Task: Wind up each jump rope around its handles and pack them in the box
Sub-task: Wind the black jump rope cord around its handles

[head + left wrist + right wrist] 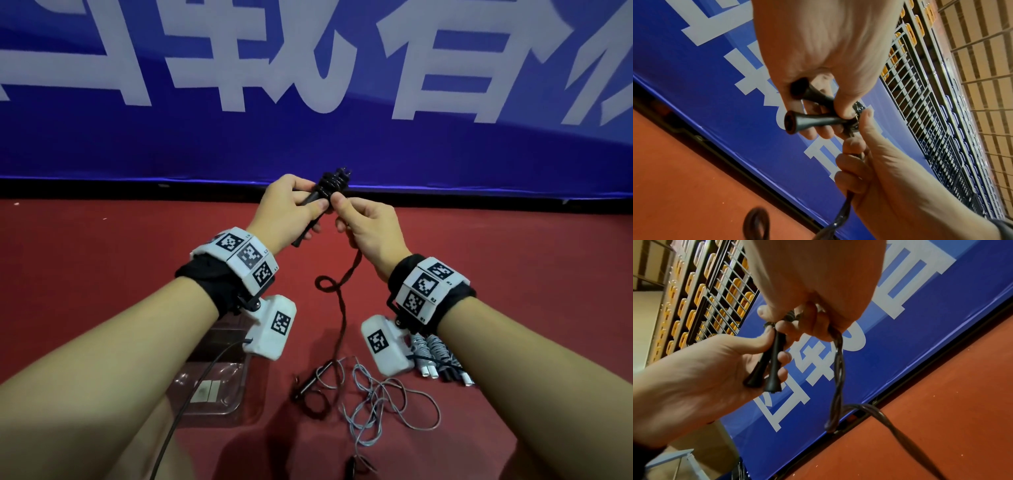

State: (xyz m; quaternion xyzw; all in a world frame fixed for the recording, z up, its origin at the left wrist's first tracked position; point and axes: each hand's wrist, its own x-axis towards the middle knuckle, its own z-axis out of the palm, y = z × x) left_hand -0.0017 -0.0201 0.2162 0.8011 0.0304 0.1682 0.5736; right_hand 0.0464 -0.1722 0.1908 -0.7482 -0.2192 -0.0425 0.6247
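Black rope being wound round its paired handles, above the red floor.

The black rope (342, 274) was partly coiled at the top of the two black handles (310, 219), which were gripped together by the left hand (291, 205); the free cord was pinched and fed by the right hand (363, 226), its tail trailing down to the floor (513, 257). The winding step was judged to be in hand, with much cord left. More turns would be called for next, the slack kept taut, then packing. A grey rope (376, 397) lay loose near the bottom edge, wound ropes (435, 356) just beside the right wrist, and the clear box (219, 387) under the left forearm.
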